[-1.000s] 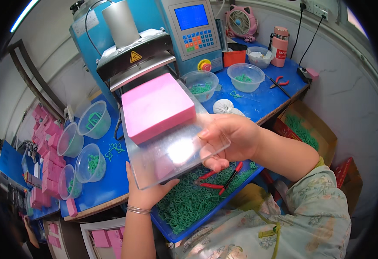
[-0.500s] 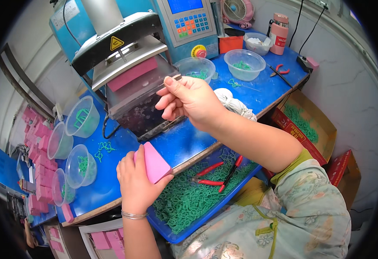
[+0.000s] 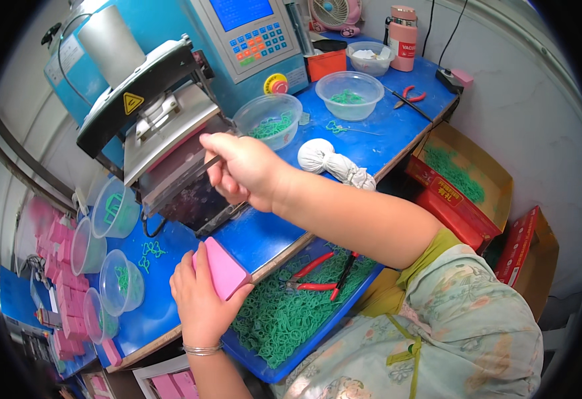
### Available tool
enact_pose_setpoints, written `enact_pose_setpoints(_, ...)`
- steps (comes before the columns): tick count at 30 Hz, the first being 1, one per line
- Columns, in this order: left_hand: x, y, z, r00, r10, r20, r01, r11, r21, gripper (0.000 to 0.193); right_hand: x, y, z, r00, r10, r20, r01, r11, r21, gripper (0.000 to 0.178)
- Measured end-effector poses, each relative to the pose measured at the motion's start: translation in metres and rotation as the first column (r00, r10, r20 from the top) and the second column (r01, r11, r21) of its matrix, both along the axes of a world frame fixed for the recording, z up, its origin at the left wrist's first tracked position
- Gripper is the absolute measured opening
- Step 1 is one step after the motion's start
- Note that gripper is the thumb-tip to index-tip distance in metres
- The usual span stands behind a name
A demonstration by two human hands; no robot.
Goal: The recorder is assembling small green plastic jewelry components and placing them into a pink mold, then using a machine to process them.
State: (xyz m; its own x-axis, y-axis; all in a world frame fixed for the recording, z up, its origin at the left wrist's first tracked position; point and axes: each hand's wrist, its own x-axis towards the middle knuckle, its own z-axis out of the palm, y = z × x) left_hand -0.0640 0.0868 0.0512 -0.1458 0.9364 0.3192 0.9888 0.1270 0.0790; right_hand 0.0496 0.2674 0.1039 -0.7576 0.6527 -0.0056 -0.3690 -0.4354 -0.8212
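Observation:
My left hand (image 3: 208, 296) grips a smooth pink block (image 3: 228, 267) at the table's front edge, thumb on the near side and fingers on the left. Farther off, my right hand (image 3: 247, 171) is closed in front of the press (image 3: 161, 143), by the edge of its clear, smeared plate. A short dark edge shows at its curled fingers; whether it belongs to the plate or to a separate tool I cannot tell. Pink material shows under the metal upper platen. Below my arms, a blue tray (image 3: 269, 374) holds tangled green loops and red-handled pliers (image 3: 314, 266).
Clear plastic bowls with green pieces stand left (image 3: 121, 282) and behind (image 3: 349, 96). A white cloth bundle (image 3: 334, 163) lies right of my right hand. Stacked pink blocks (image 3: 71, 296) line the far left. A control panel (image 3: 257, 40) rises behind; cardboard boxes (image 3: 464, 179) sit at right.
My right hand has turned from an upright pinch into a lower, closed grip by the press. My left hand stays on the pink block. The whole view has shifted slightly.

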Motion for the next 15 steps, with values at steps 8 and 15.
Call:
enact_pose_setpoints(8,0.001,0.0,0.002,1.0,0.01,0.007,-0.01,0.999,-0.036,0.091,-0.001,-0.002,-0.003,1.0,0.022,0.021,-0.023,0.999,0.037,0.048)
enact_pose_setpoints(15,0.003,-0.001,0.007,1.0,-0.004,0.005,0.004,0.999,-0.043,0.09,-0.011,0.005,0.0,0.999,0.009,0.033,-0.011,0.999,0.043,0.043)
